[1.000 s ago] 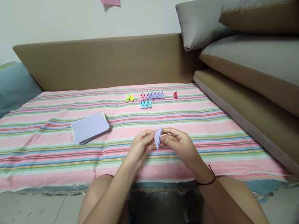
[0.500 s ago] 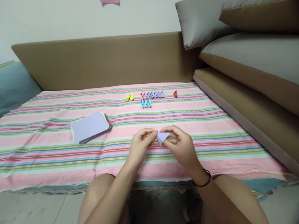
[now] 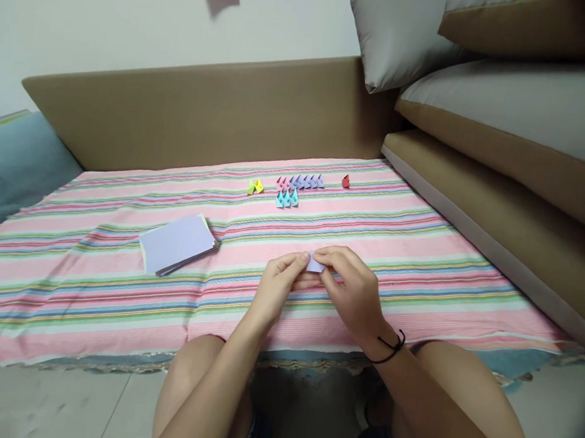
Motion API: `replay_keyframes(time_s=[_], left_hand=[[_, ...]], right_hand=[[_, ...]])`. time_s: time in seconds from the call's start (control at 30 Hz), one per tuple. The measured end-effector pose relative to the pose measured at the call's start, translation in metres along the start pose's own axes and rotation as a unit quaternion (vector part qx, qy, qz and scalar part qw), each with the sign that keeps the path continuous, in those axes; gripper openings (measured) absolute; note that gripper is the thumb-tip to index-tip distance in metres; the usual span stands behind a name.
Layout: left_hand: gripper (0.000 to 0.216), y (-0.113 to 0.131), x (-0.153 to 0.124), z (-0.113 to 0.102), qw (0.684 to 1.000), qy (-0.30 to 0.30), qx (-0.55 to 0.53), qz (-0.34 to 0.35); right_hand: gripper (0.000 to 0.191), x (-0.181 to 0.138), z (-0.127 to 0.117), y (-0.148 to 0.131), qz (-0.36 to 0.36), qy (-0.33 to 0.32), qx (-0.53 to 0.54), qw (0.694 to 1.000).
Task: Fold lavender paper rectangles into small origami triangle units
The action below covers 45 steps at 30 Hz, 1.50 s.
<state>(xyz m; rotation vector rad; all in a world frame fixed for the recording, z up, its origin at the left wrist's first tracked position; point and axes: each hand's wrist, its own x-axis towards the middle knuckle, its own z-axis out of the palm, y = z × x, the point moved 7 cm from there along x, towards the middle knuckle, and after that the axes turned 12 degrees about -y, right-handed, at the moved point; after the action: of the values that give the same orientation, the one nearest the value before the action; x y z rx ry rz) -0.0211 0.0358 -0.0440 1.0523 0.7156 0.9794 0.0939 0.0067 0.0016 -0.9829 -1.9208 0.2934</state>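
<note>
A small folded piece of lavender paper is held between my two hands, above the front part of the striped cloth. My left hand pinches its left side with thumb and fingers. On the other side my right hand grips the paper's right edge and top corner, thumb below and fingers above. Fingers cover part of the paper, so its full shape is hidden. To the left lies a stack of lavender paper sheets with a dark clip at its right corner.
Small folded paper pieces stand farther back on the striped cloth: yellow, pink, several lavender, turquoise and one red. Brown and grey cushions are piled at the right. A brown backrest runs behind.
The lavender paper was a pointed triangle with its tip downward; now it shows as a smaller, four-sided shape. My right hand has shifted slightly left, closer to my left hand.
</note>
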Motion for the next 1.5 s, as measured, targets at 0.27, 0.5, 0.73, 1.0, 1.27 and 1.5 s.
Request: replay_keyframes(time_s=[0.27, 0.5, 0.73, 1.0, 1.27, 1.5], left_hand=[[0.028, 0.011, -0.002, -0.004, 0.999, -0.035, -0.01, 0.01], [0.026, 0.014, -0.002, -0.009, 0.999, -0.024, 0.022, 0.022], [0.02, 0.018, 0.0, -0.016, 0.996, 0.018, 0.04, 0.073], [0.02, 0.017, -0.001, -0.011, 0.997, 0.006, 0.026, 0.066], [0.024, 0.012, 0.0, -0.016, 0.997, 0.039, -0.011, 0.059], [0.021, 0.012, 0.0, -0.013, 0.997, 0.042, -0.018, 0.062]], right_hand=[[0.034, 0.006, 0.0, -0.005, -0.008, -0.029, 0.059, 0.998], [0.022, -0.001, -0.001, 0.024, 0.162, 0.003, 0.236, 0.958], [0.032, -0.003, 0.03, 0.039, 0.259, -0.104, 0.358, 0.891], [0.027, -0.004, 0.031, 0.029, 0.236, -0.124, 0.338, 0.902], [0.028, -0.005, 0.036, 0.021, 0.226, -0.145, 0.36, 0.894], [0.021, -0.004, 0.03, 0.017, 0.219, -0.109, 0.332, 0.911]])
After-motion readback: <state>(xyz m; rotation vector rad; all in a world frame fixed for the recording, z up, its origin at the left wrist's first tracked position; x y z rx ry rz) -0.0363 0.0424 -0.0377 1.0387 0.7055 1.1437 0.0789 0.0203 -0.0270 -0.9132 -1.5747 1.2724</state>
